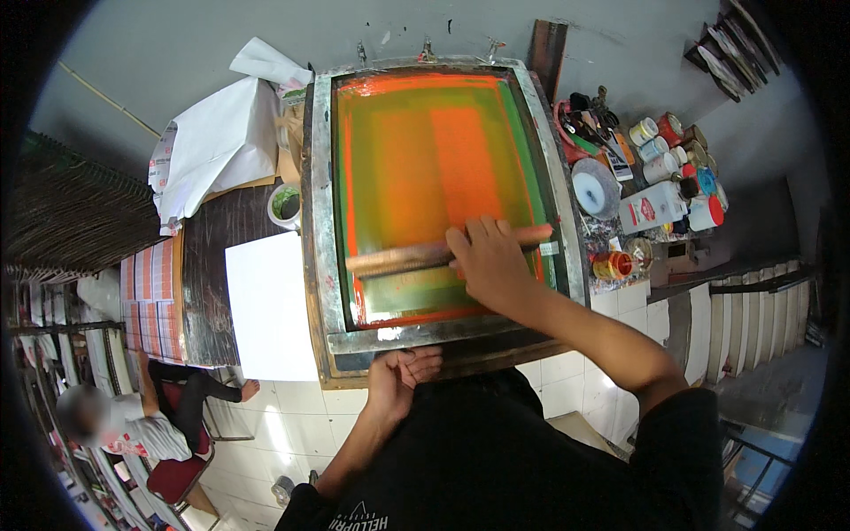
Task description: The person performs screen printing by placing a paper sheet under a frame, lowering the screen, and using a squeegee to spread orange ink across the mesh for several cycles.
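A wooden squeegee (394,259) lies across the lower part of a screen-printing frame (320,177), tilted slightly up to the right. My right hand (489,257) is closed around it, right of its middle, fingers over the top. Orange ink (469,159) covers the mesh, with a brighter band right of centre and green-yellow around it. Below the frame's near edge, my left hand (403,376) rests palm up with loosely bent fingers, close to the front board (460,358). Nothing shows in it. The squeegee's blade is hidden.
A white sheet (273,305) and a tub of green stuff (285,205) lie left, below wrapped white paper (217,146). Printed stacks (150,305) stand farther left. Ink jars (660,159) and a white bottle (653,208) crowd the right bench. A seated person (155,425) is lower left.
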A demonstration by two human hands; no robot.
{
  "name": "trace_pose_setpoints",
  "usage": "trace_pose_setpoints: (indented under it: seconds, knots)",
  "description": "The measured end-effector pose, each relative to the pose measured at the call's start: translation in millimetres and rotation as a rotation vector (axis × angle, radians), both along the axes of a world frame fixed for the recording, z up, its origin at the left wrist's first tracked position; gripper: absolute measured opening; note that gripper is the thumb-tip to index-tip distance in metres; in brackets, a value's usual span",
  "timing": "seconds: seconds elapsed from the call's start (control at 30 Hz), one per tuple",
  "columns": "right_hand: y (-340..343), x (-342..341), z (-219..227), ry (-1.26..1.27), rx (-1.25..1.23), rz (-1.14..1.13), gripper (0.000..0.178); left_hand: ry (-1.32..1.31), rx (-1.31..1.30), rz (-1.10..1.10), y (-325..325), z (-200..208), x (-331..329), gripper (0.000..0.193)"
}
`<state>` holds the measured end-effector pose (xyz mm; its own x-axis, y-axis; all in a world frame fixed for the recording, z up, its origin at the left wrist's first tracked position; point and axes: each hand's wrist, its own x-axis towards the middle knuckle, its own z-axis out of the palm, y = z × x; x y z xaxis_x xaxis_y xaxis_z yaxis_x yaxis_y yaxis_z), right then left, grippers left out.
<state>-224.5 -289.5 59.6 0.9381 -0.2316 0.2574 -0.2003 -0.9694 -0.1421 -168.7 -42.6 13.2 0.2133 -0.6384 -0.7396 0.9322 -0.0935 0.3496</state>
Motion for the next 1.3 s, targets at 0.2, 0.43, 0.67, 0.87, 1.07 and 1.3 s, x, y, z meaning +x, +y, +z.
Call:
trace_pose_setpoints:
  seconds: [0.2,0.43,0.67,0.87,1.07,1.3]
  knots:
    - [-80,75,-6,-0.011,-0.082,-0.009,0.032,-0.013,-0.007,-0.019,9,-7,0,0.034]
    - [-181,167,-13,-0.052,-0.109,-0.005,0.043,0.016,-0.026,-0.003,17,-13,-2,0.032]
    - [-229,208,5,0.212,0.037,-0.013,0.052,0.004,-0.033,0.032,14,-10,-4,0.028]
    - [-196,158,45,0.003,0.093,-0.005,0.038,0.013,-0.388,-0.001,26,-27,1,0.038]
    - [-58,12,191,-0.23,0.03,-0.041,0.033,0.085,-1.133,-0.028,-13,60,26,0.069]
    - [-24,-12,280,-0.34,0.082,-0.156,0.024,-0.087,-1.411,-0.137,-90,165,83,0.085]
